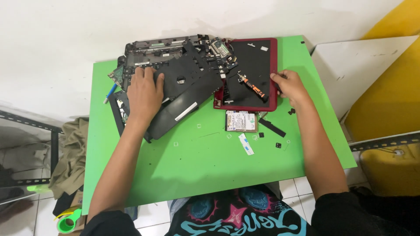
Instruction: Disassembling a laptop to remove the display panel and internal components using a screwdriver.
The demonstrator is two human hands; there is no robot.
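2 hands work over a green table (pixel 197 161): the left hand (pixel 144 94) lies spread flat on a black laptop panel (pixel 183 94), while the right hand (pixel 291 87) pinches the red-rimmed lid (pixel 273 65) holding an orange screwdriver (pixel 253 86).

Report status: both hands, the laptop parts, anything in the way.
Left hand flat on black laptop panel. Right hand at edge of red lid, grip unclear. Screwdriver lies on lid; hard drive just below it.

Table (pixel 205 161): bright green. Laptop lid (pixel 251 74): black panel, red rim. Base panel (pixel 183 94): black. Screwdriver (pixel 253 86): orange and black. Pen (pixel 110 93), far left: blue. Hard drive (pixel 241 121): white label.
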